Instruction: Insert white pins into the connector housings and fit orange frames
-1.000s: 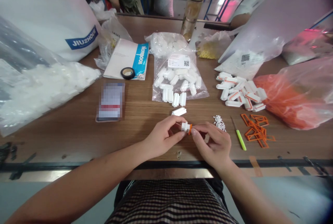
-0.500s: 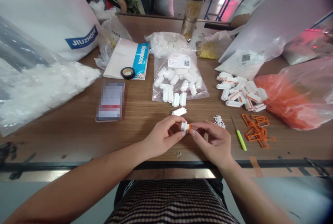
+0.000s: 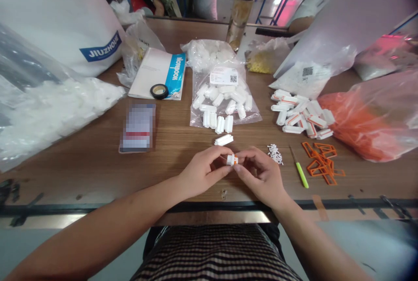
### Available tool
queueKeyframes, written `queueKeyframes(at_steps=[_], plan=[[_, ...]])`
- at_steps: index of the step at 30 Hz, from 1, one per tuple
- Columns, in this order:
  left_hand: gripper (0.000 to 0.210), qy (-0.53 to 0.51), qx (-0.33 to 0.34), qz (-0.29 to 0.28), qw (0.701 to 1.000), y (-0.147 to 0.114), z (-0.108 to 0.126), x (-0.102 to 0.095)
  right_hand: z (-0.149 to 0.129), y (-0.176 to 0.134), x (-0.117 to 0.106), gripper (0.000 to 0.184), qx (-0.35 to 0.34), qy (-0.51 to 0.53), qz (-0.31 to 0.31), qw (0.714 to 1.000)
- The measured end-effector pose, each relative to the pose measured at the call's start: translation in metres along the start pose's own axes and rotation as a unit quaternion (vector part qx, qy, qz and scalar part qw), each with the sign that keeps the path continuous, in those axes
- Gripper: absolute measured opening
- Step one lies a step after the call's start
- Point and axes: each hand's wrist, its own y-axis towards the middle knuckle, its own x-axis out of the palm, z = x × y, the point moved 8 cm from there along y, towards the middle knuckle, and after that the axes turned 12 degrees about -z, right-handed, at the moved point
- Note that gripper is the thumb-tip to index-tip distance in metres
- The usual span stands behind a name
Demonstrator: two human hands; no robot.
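Observation:
Between the fingertips of both hands is a small white plastic housing [image 3: 230,160] with an orange plastic frame [image 3: 236,159] at its right end. My left hand [image 3: 205,168] pinches the white part from the left. My right hand [image 3: 259,174] pinches the orange frame from the right, and its fingers hide most of it. Just beyond my fingers lies another white housing [image 3: 224,140]. A heap of tiny white pins [image 3: 275,154] sits right of my right hand, beside an awl with a yellow-green handle [image 3: 302,175] and several loose orange frames [image 3: 323,163].
White housings lie on a clear bag [image 3: 225,98] ahead. White pieces with orange edging [image 3: 302,115] are piled to the right, by a bag of orange parts [image 3: 372,128]. A phone [image 3: 137,128], notebook [image 3: 146,72], tape roll [image 3: 159,91] and bottle [image 3: 241,13] stand around. Another person's hand [image 3: 158,7] shows far off.
My right hand has moved slightly left, bringing the orange frame closer against the white housing. My left hand stays nearly still. In the background the other person's arm has shifted.

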Motion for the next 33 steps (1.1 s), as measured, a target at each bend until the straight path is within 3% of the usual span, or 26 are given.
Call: queueKeyframes(at_steps=[4, 10, 15, 20, 24, 33], plan=[[0.018, 0.004, 0.011, -0.016, 1.000, 0.001, 0.004, 0.002, 0.000, -0.002, -0.001, 0.008, 0.010, 0.002, -0.013, 1.000], [0.017, -0.076, -0.012, -0.038, 0.996, 0.002, -0.001, 0.008, -0.002, -0.003, -0.002, 0.003, 0.003, 0.026, 0.002, 1.000], [0.015, -0.056, -0.009, -0.036, 0.998, 0.003, 0.000, 0.006, 0.001, -0.003, -0.001, 0.005, 0.008, -0.005, 0.005, 1.000], [0.021, -0.201, -0.048, -0.050, 0.977, 0.002, -0.010, 0.014, 0.003, 0.002, 0.000, 0.007, 0.023, 0.008, -0.012, 1.000], [0.029, -0.292, -0.065, -0.030, 0.954, 0.003, -0.018, 0.015, 0.002, 0.004, -0.002, 0.008, 0.016, 0.013, -0.016, 1.000], [0.031, -0.319, -0.076, 0.001, 0.945, 0.004, -0.022, 0.010, 0.012, 0.001, 0.000, 0.013, 0.070, 0.024, -0.014, 0.997]])
